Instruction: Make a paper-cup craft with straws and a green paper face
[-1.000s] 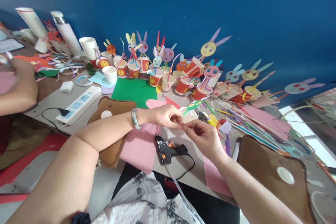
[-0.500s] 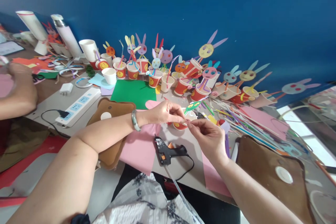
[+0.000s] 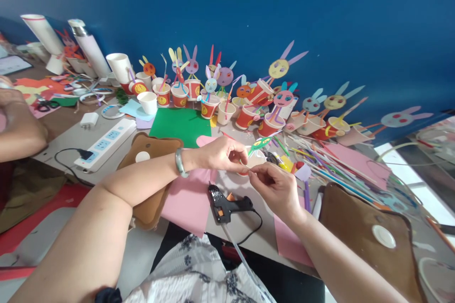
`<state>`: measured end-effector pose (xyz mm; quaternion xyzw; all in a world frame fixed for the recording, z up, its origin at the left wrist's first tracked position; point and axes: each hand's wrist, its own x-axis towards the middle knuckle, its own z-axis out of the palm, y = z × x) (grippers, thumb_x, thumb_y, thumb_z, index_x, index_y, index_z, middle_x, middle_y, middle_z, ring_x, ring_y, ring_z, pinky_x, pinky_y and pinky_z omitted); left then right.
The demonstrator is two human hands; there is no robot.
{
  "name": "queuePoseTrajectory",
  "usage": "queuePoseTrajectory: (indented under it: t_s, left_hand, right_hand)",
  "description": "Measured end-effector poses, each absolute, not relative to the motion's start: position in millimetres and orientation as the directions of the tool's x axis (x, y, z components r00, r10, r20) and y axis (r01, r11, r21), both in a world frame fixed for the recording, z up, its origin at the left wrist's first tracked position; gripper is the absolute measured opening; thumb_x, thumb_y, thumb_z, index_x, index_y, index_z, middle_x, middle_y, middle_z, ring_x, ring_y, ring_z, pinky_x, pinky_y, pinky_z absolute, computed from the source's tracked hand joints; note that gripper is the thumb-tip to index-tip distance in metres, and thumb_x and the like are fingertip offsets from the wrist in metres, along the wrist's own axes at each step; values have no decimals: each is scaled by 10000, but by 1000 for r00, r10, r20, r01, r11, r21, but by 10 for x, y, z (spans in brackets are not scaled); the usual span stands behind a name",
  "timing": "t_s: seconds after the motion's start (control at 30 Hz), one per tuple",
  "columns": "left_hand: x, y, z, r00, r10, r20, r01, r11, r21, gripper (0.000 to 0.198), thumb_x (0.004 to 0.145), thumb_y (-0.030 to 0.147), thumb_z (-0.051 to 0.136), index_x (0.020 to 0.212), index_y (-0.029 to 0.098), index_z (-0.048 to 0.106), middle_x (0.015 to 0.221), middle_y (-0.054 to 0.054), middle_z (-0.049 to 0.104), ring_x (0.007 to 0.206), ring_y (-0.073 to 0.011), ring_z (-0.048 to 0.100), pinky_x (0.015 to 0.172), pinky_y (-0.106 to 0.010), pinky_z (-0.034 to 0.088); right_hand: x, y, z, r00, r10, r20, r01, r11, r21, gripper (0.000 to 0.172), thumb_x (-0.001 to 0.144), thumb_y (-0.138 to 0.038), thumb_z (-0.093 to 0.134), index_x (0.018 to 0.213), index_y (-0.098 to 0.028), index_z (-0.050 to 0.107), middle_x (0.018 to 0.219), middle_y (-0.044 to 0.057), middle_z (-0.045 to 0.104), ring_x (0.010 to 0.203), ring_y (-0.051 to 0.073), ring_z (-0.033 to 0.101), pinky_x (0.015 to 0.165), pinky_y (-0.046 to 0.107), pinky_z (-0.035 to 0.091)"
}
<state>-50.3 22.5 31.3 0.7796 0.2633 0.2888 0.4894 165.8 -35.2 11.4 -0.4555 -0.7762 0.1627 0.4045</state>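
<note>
My left hand (image 3: 225,154) and my right hand (image 3: 275,187) meet fingertip to fingertip over the table. Both are closed in a pinch on something small and thin, mostly hidden by the fingers. Just behind them stands a paper cup (image 3: 256,157), partly covered by my hands, with a green paper face (image 3: 261,144) at its rim. Below the hands a black hot glue gun (image 3: 227,204) lies on the table, a clear glue stick (image 3: 240,255) trailing from its back. Pink paper (image 3: 188,199) lies under my left forearm.
Paper cups with rabbit faces (image 3: 279,69) line the blue wall. Left are a power strip (image 3: 106,144), green paper (image 3: 180,125) and a brown pad (image 3: 156,144); right, coloured sticks (image 3: 341,170) and another brown pad (image 3: 362,222). Another person's arm (image 3: 21,123) rests far left.
My hands have turned and dropped slightly, still pinched together, and now cover more of the cup. The other person's arm at the far left has shifted left.
</note>
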Motion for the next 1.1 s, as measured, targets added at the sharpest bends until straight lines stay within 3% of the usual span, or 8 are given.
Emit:
queuePoseTrajectory:
  t_s: [0.23,0.4,0.5,0.6,0.7,0.77,0.93,1.1]
  left_hand:
    - [-480,180,326,698,684,212,255,-514,819,276,815,406,785,823,130,764,699,-30,657,644,-104,537,594,-228,354]
    - [-548,306,303,604,786,128,198,-305,932,315,773,416,813,766,113,726,685,-34,675,614,-96,541,575,-225,366]
    - [-604,433,266,557,825,101,146,-217,965,342,684,386,878,661,117,669,648,-15,647,610,-93,543,601,-233,399]
    - [-628,476,254,590,804,70,129,-179,975,319,675,363,883,666,118,680,663,-19,660,628,-101,566,622,-242,432]
    - [-609,417,263,633,774,9,139,-125,982,267,724,347,854,725,117,718,712,-50,706,665,-125,623,674,-268,489]
    - [-584,361,268,642,766,-43,157,-76,985,247,760,345,830,760,118,733,733,-67,723,683,-142,653,695,-289,520]
    - [-536,308,240,602,797,-56,150,-43,988,213,759,317,824,728,126,736,739,-67,725,694,-141,666,687,-280,541]
    - [-521,319,203,569,820,-64,129,-12,992,202,734,296,831,714,123,729,737,-67,729,686,-146,676,698,-289,557]
  right_hand:
    - [1636,-372,104,-273,829,487,566,548,-616,144,889,-311,660,800,-205,699,556,-31,541,501,110,469,505,264,386]
    - [1695,-291,204,-132,800,586,626,525,-577,113,865,-331,679,832,-224,667,601,-30,539,530,126,475,543,289,429]
    - [1832,-141,259,-94,749,656,665,538,-518,138,798,-334,720,855,-237,640,825,41,655,741,199,608,684,355,515]
    - [1976,4,266,-157,798,582,688,511,-515,502,693,-406,808,1130,-243,623,1145,112,673,1059,308,641,890,472,528]
    - [2037,94,202,-255,850,461,629,508,-589,981,621,-480,866,1459,-251,412,1367,160,597,1244,360,590,1020,544,479]
    - [2021,127,125,-294,862,414,588,504,-632,1148,607,-507,876,1551,-258,273,1434,178,555,1323,376,547,1068,566,449]
    - [1904,149,-69,-314,874,370,520,485,-704,1197,650,-504,849,1602,-289,157,1527,173,480,1363,369,531,1075,544,459]
    - [1817,124,-133,-268,900,344,509,435,-742,1106,685,-470,825,1577,-251,208,1327,153,657,1250,348,621,1028,518,485]
